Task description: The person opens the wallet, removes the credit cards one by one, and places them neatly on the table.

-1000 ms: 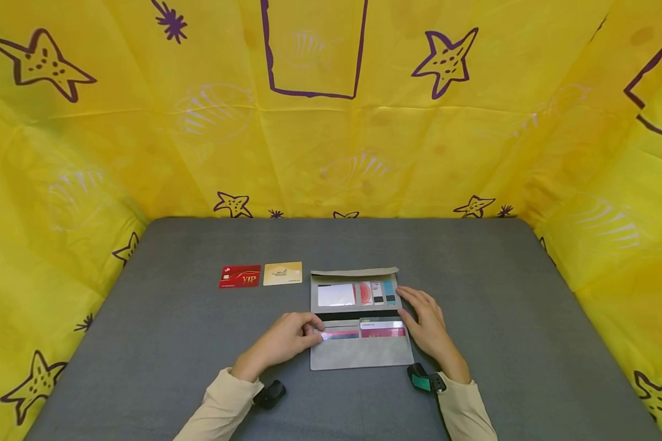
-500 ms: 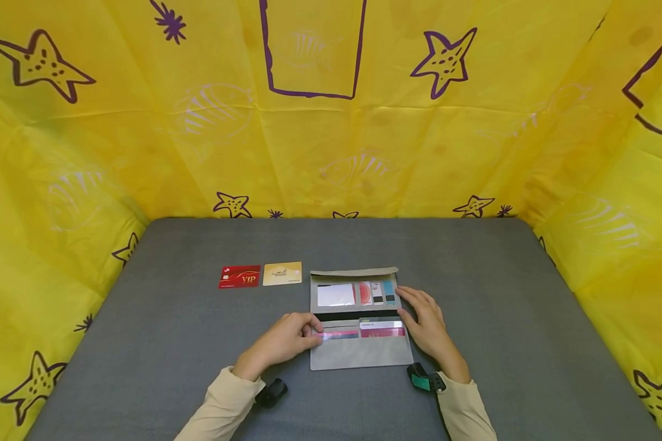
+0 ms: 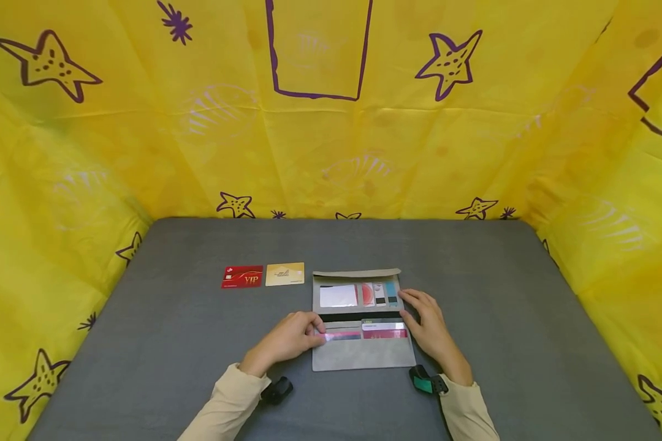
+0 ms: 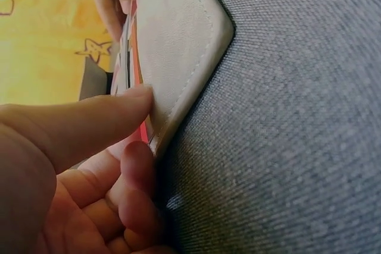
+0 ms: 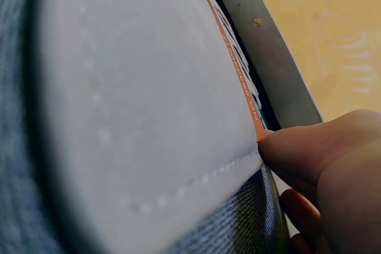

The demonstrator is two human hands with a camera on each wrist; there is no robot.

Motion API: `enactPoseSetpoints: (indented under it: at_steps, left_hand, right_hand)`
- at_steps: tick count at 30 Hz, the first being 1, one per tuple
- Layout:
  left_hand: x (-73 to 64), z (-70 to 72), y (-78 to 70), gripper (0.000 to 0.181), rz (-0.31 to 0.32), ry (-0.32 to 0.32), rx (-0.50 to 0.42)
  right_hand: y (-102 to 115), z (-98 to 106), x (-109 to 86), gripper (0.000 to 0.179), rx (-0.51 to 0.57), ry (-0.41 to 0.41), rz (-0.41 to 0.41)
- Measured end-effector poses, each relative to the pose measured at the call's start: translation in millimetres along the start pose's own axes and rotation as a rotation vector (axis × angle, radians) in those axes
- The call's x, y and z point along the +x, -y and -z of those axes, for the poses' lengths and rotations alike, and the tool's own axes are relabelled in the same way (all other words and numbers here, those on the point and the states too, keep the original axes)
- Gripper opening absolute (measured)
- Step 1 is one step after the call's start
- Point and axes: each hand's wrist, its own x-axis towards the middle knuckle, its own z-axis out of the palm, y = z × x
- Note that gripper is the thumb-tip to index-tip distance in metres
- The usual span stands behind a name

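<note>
A grey wallet [image 3: 364, 355] lies unfolded on the table, cards showing in its slots. My left hand [image 3: 287, 337] pinches its left edge near the front pocket. In the left wrist view, the thumb [image 4: 134, 108] presses on the pocket's edge beside a red card edge, with curled fingers close below. My right hand [image 3: 427, 321] rests along the wallet's right side, thumb near the fold and forefinger at the upper half. Up close in the right wrist view, that thumb [image 5: 286, 147] touches the pocket corner, where an orange card edge [image 5: 238, 75] shows.
A red VIP card [image 3: 243, 277] and a gold card [image 3: 285, 274] lie side by side left of the wallet's upper half. The grey tabletop [image 3: 474, 263] meets a yellow printed cloth [image 3: 331, 135] at the back and sides.
Both hands keep their places at the wallet, and the cards stay put. The whole head view has shifted slightly.
</note>
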Motion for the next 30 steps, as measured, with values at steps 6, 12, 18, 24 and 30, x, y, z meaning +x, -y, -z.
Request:
enactPoseSetpoints:
  at_steps: [6, 12, 18, 24, 30]
  left_hand:
    - [2.5, 0.6, -0.8, 0.006, 0.009, 0.002, -0.006]
    - [3.5, 1.7, -1.5, 0.006, 0.026, 0.011, 0.009]
    - [3.0, 2.4, -2.8, 0.007, 0.037, 0.027, 0.055]
    - [3.4, 2.9, -3.4, 0.007, 0.02, 0.025, 0.1]
    - [3.9, 3.0, -1.5, 0.005, 0.032, -0.002, 0.123]
  right_hand:
    - [0.6, 0.0, -0.8, 0.036, 0.043, -0.006, -0.04]
    - [-0.8, -1.5, -0.4, 0.036, 0.039, -0.021, -0.035]
    - [-2.0, -0.8, 0.5, 0.036, 0.055, -0.009, -0.056]
    - [-1.5, 0.6, 0.5, 0.036, 0.066, 0.019, -0.093]
    - [-2.8, -1.5, 0.0, 0.037, 0.057, 0.001, -0.049]
